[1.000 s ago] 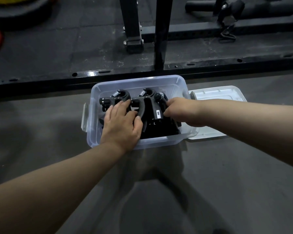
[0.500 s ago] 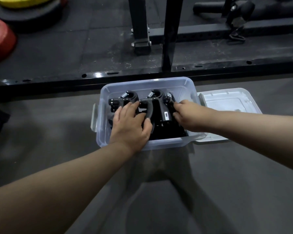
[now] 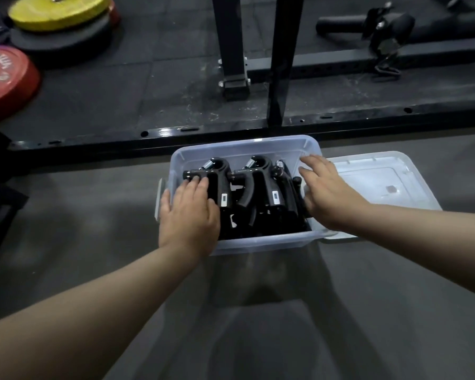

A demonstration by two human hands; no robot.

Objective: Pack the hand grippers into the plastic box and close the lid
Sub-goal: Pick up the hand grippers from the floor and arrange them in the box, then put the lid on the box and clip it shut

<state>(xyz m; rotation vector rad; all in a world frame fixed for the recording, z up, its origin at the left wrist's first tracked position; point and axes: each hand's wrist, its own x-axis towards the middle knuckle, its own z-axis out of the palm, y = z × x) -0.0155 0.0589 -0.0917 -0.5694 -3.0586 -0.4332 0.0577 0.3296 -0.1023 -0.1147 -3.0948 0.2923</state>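
Note:
A clear plastic box (image 3: 258,244) stands on the grey floor, lid off. Several black hand grippers (image 3: 261,190) with steel springs lie packed inside it. My left hand (image 3: 188,212) rests flat on the leftmost gripper, fingers straight over its handle. My right hand (image 3: 327,187) hovers with spread, straight fingers over the box's right rim and holds nothing. The clear lid (image 3: 379,182) lies flat on the floor just right of the box, partly hidden by my right hand.
A black rack base rail (image 3: 162,133) runs across right behind the box, with two black uprights (image 3: 283,58) rising from it. Red (image 3: 3,78) and yellow (image 3: 58,10) weight plates lie at the far left. A black bar attachment (image 3: 387,31) sits far right.
My right hand has let go of the rightmost gripper, opened its fingers and lifted toward the box's right rim. My left hand slid left onto the leftmost gripper. The view shifted.

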